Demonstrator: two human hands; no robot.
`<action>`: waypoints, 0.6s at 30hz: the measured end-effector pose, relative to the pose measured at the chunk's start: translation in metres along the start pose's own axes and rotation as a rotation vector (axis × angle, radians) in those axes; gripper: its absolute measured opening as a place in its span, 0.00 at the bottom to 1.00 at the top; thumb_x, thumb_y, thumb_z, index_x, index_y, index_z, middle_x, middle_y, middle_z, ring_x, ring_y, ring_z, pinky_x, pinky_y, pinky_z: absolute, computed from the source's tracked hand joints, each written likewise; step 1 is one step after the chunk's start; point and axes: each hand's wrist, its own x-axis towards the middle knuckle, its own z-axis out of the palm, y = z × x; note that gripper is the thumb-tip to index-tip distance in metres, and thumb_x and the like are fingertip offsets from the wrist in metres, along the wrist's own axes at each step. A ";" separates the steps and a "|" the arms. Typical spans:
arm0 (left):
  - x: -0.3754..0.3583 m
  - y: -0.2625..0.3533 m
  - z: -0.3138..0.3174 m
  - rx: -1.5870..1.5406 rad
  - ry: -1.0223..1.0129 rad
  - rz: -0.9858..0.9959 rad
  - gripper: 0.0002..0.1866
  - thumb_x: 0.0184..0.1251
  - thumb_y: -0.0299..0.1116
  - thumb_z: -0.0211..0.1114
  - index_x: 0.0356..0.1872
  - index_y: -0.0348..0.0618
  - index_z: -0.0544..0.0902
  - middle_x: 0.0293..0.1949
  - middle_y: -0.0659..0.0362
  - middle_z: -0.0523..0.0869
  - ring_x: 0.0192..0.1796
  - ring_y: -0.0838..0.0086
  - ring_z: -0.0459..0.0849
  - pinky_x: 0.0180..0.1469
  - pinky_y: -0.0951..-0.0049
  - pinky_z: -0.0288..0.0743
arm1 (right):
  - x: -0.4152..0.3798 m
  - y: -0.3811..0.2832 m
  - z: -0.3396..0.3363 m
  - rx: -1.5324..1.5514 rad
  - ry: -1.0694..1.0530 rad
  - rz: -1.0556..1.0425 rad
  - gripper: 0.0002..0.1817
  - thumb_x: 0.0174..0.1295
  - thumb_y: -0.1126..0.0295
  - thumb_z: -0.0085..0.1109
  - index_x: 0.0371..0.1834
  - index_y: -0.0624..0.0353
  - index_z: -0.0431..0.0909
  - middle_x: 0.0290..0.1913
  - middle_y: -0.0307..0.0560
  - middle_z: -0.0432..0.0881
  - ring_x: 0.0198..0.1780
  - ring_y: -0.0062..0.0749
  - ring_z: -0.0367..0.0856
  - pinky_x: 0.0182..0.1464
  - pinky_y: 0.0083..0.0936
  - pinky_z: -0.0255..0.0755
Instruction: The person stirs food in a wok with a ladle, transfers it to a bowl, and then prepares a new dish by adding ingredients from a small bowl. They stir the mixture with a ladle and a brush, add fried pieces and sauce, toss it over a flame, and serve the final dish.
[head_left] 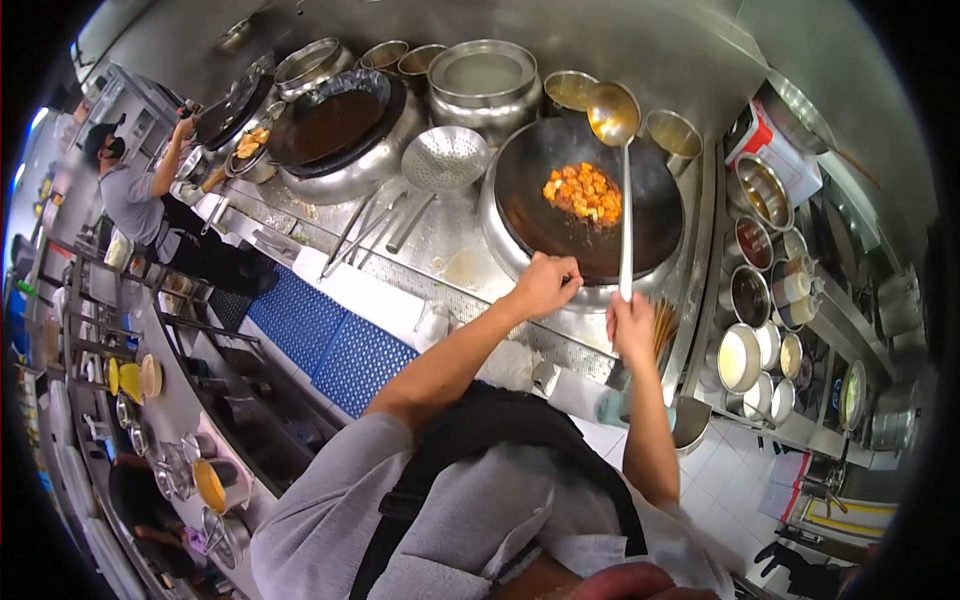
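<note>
A large dark wok sits on the stove in front of me, with orange-brown diced food in its middle. My right hand is wrapped round the handle of a long ladle. The ladle's bowl is over the wok's far rim, with some liquid or shine in it. At the wok's near rim is my left hand, its fingers curled; what they hold, if anything, is hidden.
Left of the wok lie a perforated strainer and metal utensils. Steel pots stand behind. Sauce containers line the right shelf. A co-worker stands at another wok, far left.
</note>
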 end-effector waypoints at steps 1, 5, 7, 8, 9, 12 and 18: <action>0.000 -0.003 -0.004 -0.061 -0.034 0.020 0.04 0.64 0.29 0.70 0.33 0.40 0.85 0.34 0.49 0.89 0.41 0.55 0.88 0.52 0.58 0.78 | 0.024 -0.029 0.009 -0.027 0.012 -0.053 0.16 0.77 0.61 0.58 0.33 0.60 0.72 0.21 0.38 0.76 0.15 0.20 0.72 0.15 0.22 0.65; -0.019 0.014 -0.042 -0.193 0.098 0.102 0.10 0.67 0.29 0.69 0.48 0.40 0.86 0.55 0.49 0.85 0.61 0.53 0.82 0.65 0.58 0.75 | 0.162 -0.088 0.042 -0.182 0.108 -0.202 0.11 0.69 0.66 0.64 0.34 0.64 0.79 0.23 0.45 0.81 0.17 0.27 0.79 0.19 0.30 0.72; -0.042 0.011 -0.074 -0.272 0.118 0.078 0.10 0.69 0.29 0.69 0.48 0.39 0.86 0.52 0.49 0.87 0.59 0.54 0.84 0.63 0.60 0.76 | 0.259 -0.087 0.051 -0.562 0.202 -0.355 0.17 0.56 0.67 0.66 0.47 0.64 0.85 0.38 0.58 0.90 0.41 0.51 0.90 0.49 0.41 0.81; -0.057 0.008 -0.095 -0.322 0.108 0.062 0.09 0.70 0.29 0.69 0.48 0.39 0.86 0.50 0.50 0.88 0.57 0.55 0.85 0.61 0.62 0.78 | 0.287 -0.097 0.060 -0.645 0.221 -0.370 0.19 0.56 0.67 0.65 0.50 0.64 0.85 0.42 0.61 0.90 0.48 0.56 0.89 0.52 0.43 0.80; -0.076 0.008 -0.120 -0.318 0.075 -0.051 0.09 0.70 0.29 0.70 0.48 0.39 0.87 0.47 0.50 0.89 0.54 0.58 0.87 0.59 0.64 0.79 | 0.305 -0.112 0.075 -0.684 0.264 -0.309 0.18 0.56 0.68 0.63 0.49 0.63 0.86 0.44 0.64 0.89 0.51 0.58 0.88 0.55 0.44 0.79; -0.147 -0.008 -0.177 -0.388 0.139 -0.330 0.10 0.69 0.30 0.71 0.47 0.36 0.88 0.42 0.50 0.91 0.47 0.67 0.90 0.52 0.68 0.82 | 0.364 -0.132 0.093 -0.979 0.160 -0.188 0.14 0.53 0.72 0.61 0.42 0.63 0.88 0.44 0.67 0.88 0.53 0.60 0.87 0.55 0.44 0.79; -0.331 -0.106 -0.216 -0.009 0.378 -0.893 0.11 0.70 0.32 0.71 0.46 0.37 0.89 0.36 0.51 0.92 0.37 0.67 0.92 0.43 0.67 0.85 | 0.412 -0.145 0.082 -0.418 -0.105 -0.070 0.15 0.59 0.78 0.63 0.15 0.60 0.75 0.14 0.44 0.75 0.11 0.27 0.68 0.13 0.29 0.55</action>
